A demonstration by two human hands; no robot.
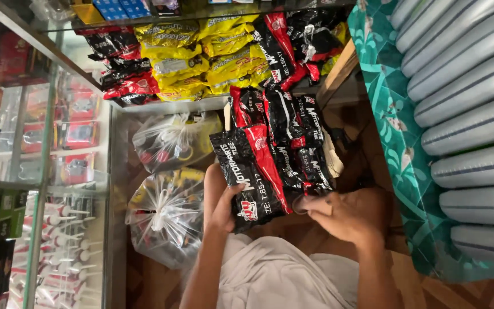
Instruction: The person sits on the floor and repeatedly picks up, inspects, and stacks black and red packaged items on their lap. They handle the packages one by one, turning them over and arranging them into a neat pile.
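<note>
1. Glass shelves run along one side, holding yellow packets and more black-and-red ones.
2. Grey tubes lie stacked on a teal cloth opposite.
3. Two knotted clear bags sit just beside the left hand.
4. Black-and-red packets stand in a row; the left hand clasps the nearest packet from below.
5. Right hand pinches that packet's lower corner.

right hand: blurred | grey cylinders: cut by right edge
</note>
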